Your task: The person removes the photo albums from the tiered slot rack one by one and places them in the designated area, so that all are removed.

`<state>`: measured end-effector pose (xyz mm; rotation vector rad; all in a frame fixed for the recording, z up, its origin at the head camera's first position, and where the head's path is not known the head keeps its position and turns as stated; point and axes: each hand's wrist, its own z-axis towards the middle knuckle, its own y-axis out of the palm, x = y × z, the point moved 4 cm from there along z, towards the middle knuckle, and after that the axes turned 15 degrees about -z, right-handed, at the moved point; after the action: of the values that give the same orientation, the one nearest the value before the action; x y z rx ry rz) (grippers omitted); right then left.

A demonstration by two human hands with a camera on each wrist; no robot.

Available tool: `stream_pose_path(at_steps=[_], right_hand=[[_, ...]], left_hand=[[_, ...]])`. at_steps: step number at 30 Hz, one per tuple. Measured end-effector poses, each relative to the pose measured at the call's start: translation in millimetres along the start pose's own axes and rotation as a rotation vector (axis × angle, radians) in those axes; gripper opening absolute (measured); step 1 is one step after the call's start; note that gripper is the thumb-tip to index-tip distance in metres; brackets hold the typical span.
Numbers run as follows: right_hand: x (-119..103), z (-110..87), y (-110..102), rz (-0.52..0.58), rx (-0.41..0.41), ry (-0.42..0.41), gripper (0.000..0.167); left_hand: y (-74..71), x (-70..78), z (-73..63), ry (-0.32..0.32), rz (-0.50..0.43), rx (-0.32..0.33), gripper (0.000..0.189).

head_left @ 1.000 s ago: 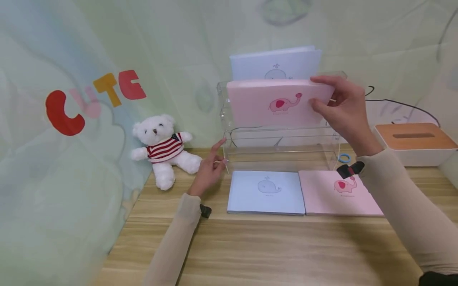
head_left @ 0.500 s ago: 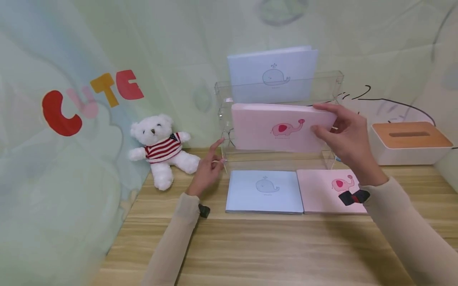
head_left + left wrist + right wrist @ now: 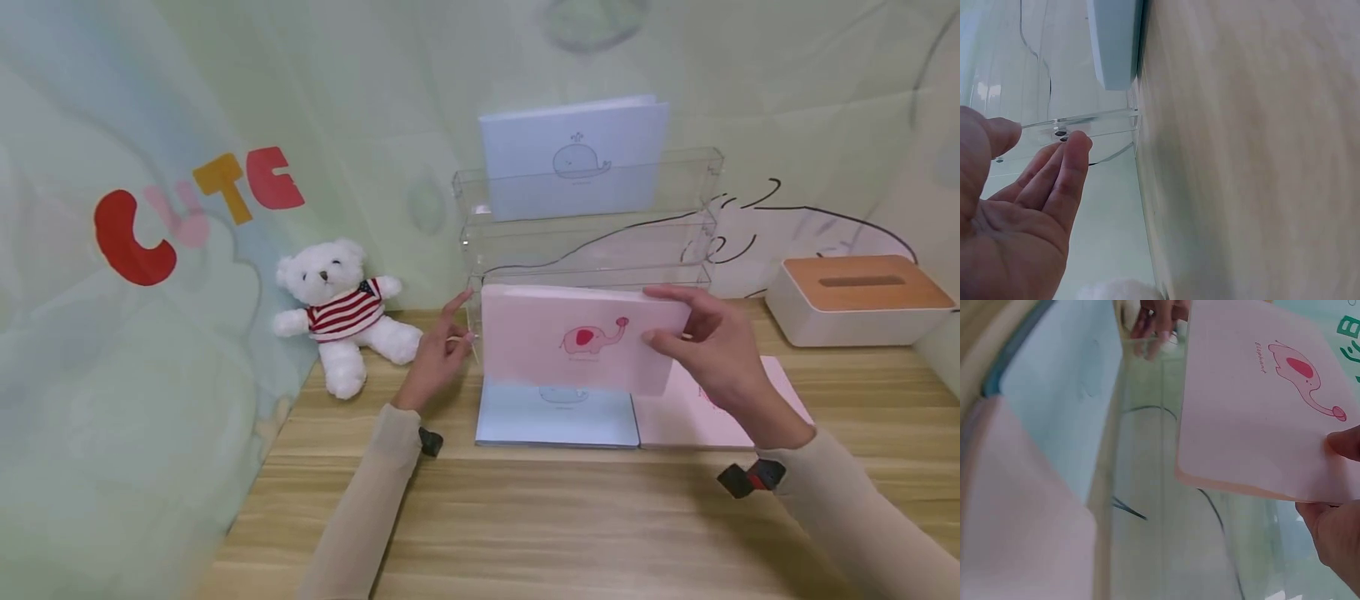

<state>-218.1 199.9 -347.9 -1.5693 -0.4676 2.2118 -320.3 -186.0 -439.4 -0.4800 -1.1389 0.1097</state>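
My right hand [image 3: 720,350] pinches a pink notebook [image 3: 517,342] with an elephant drawing by its right edge, thumb on the cover and fingers behind. The notebook is upright in front of the lower part of a clear acrylic tiered rack [image 3: 585,271]. With my left hand [image 3: 435,362] I grip the rack's left side panel; in the left wrist view the thumb [image 3: 1004,135] and the fingers lie on either side of its edge. A blue whale notebook [image 3: 525,158] stands in the top tier. Below, a blue notebook [image 3: 555,425] and a pink notebook [image 3: 682,429] lie side by side, partly covered.
A white teddy bear [image 3: 345,312] in a striped sweater sits left of the rack. To the right stands a white tissue box [image 3: 855,325] with a wooden lid. A printed cloth [image 3: 390,100] hangs behind the wooden table [image 3: 525,525].
My right hand has brought the pink notebook down from the rack's upper tiers to its lower front, uncovering the middle of the rack. My left hand stays at the side panel.
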Motion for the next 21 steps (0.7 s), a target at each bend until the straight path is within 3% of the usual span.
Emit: stream_pose_path(at_steps=[4,8,13,21], right_hand=[[7.8,-14.1,9.1,0.064,-0.048,0.013,0.052],[14.2,-25.8,17.3,0.041,-0.082,0.040,0.052],[23.7,-40.6,27.0,-0.047,-0.150,0.136,0.053],[33.5,-58.5,39.6,-0.041,-0.232,0.287,0.058]], left_hand=[[1.2,0.2,0.5,0.002,0.004,-0.001,0.075],[1.2,0.7,1.0,0.007,0.006,0.013,0.076],[1.4,-0.1,0.3,0.003,0.009,0.013,0.074],[1.5,4.2,-2.1,-0.004,0.003,0.010,0.073]])
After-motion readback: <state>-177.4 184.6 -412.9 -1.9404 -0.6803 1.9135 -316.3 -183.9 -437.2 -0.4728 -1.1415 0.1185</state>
